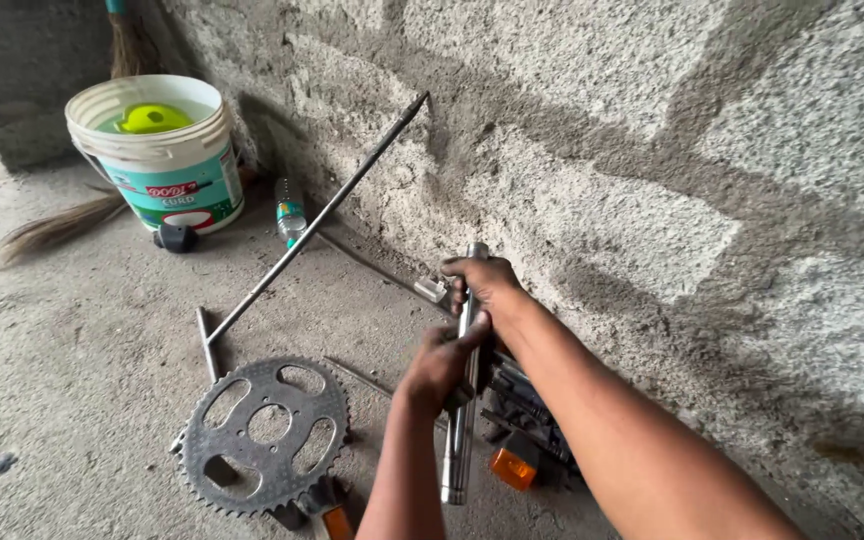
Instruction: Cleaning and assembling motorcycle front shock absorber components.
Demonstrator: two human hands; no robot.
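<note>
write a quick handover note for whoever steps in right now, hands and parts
Left hand: grip closed around the middle of the long silver metal shaft, held about upright.
Right hand: grip closed near the shaft's top end.
Toothed grey steel sprocket lies flat on the concrete floor, apart from both hands.
Long thin steel rod leans on the rough wall.
Done: shaft in hand. Left: sprocket and rod untouched.
</note>
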